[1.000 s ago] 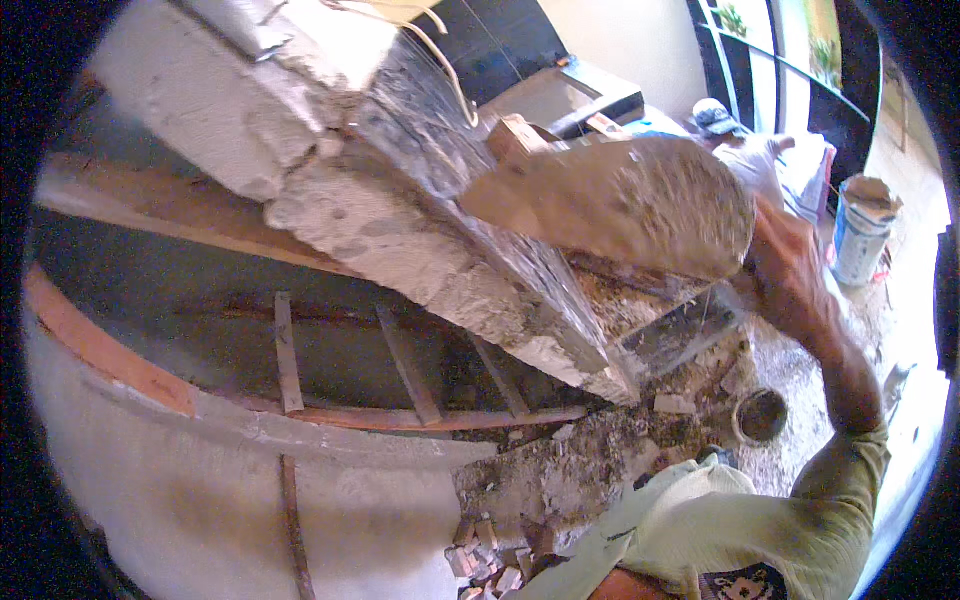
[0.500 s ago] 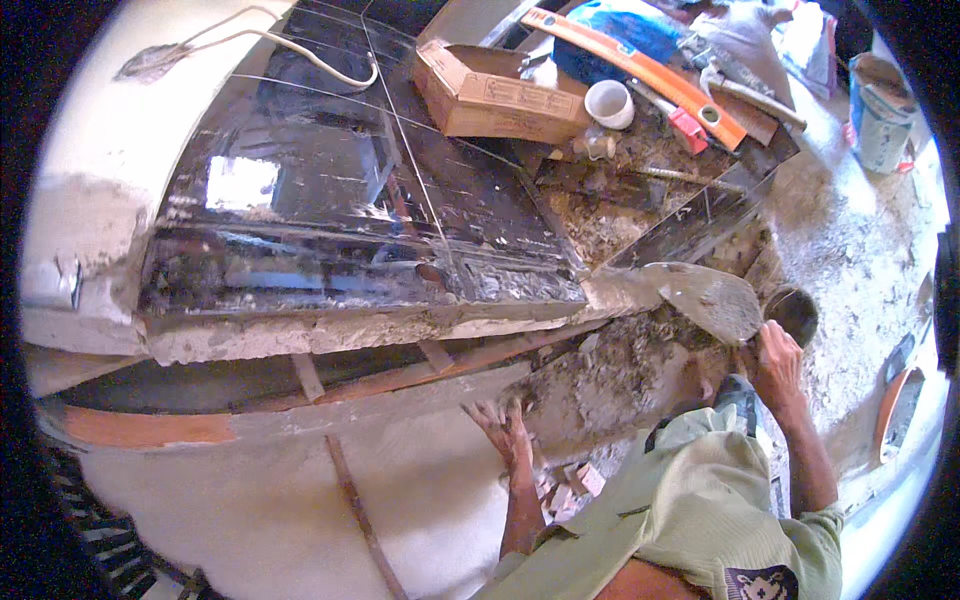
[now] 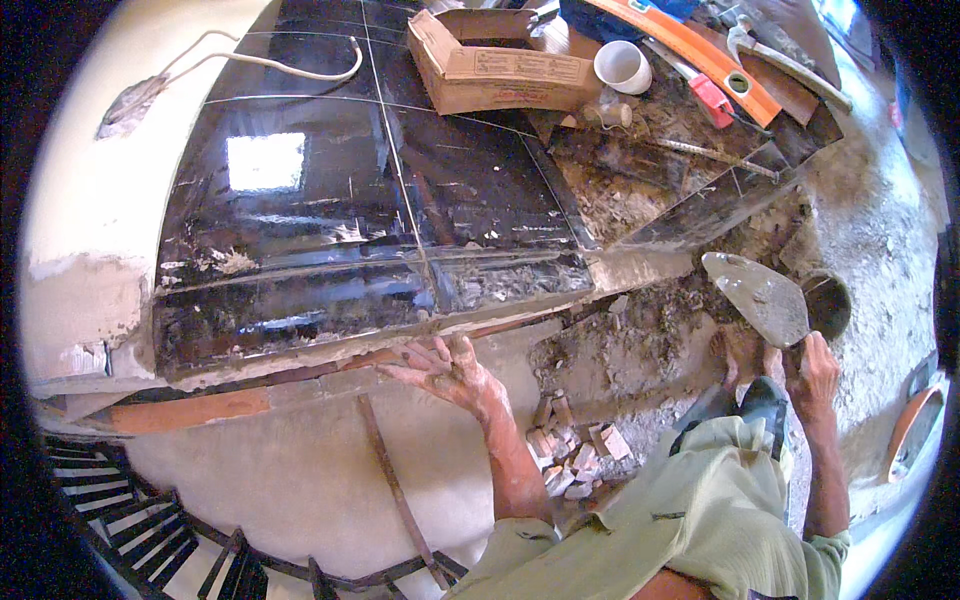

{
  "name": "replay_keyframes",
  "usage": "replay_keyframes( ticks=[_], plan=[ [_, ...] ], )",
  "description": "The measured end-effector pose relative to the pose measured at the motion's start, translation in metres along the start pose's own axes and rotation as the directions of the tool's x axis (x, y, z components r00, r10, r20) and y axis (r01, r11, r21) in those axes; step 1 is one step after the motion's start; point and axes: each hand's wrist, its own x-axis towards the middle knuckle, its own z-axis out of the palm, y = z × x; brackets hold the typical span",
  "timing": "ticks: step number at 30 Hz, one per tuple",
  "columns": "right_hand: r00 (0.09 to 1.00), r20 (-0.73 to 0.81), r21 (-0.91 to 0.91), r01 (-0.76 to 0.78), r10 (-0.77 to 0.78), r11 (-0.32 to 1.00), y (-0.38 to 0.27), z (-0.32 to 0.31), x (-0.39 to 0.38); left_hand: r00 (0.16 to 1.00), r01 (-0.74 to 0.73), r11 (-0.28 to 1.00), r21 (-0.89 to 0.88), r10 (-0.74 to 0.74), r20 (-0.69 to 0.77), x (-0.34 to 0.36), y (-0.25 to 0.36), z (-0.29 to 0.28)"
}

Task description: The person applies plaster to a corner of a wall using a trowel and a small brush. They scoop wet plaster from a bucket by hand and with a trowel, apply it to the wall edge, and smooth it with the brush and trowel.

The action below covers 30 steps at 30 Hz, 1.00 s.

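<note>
My right hand [image 3: 817, 368] is closed round the handle of a trowel [image 3: 762, 298], whose broad grey blade is smeared with mortar and points away to the left. Just beyond the blade sits a dark round bucket or bowl [image 3: 828, 303], partly hidden by the trowel. My left hand [image 3: 448, 377] has its fingers spread and holds nothing. It is just below the rough front edge of the black tiled slab [image 3: 300, 215]; whether it touches that edge I cannot tell. Mortar smears mark the slab's front strip of tile.
An open cardboard box [image 3: 515, 82], a white cup [image 3: 623, 68], an orange spirit level [image 3: 690, 45] and a hammer [image 3: 790, 66] lie at the back. Broken brick pieces [image 3: 580, 462] and rubble cover the floor by my feet. A dark railing [image 3: 140, 515] stands lower left.
My left hand has moved left and up toward the slab's edge. The trowel has come away from the slab's right corner, moving right with my right hand. The view has shifted somewhat.
</note>
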Motion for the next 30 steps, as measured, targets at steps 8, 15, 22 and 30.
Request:
replay_keyframes(
  ticks=[8, 15, 22, 30],
  plan=[
    [0.991, 0.109, 0.08, -0.08, 0.071, 0.994, 0.024, 0.003, 0.002, 0.987, 0.001, 0.99, 0.138, 0.021, -0.158, 0.011, 0.026, 0.033],
    [0.978, 0.205, 0.174, -0.064, 0.027, 0.983, 0.013, 0.015, 0.017, 0.979, 0.02, 0.991, 0.132, 0.008, -0.202, 0.014, 0.028, 0.04],
    [0.968, 0.252, 0.169, -0.022, -0.022, 0.985, 0.033, 0.051, 0.011, 0.985, -0.093, 0.963, 0.254, 0.127, -0.119, 0.014, 0.014, 0.022],
    [0.944, 0.325, 0.176, 0.006, -0.063, 0.984, 0.043, 0.058, 0.016, 0.986, -0.053, 0.956, 0.287, 0.096, -0.137, 0.013, 0.013, 0.016]
  ],
)
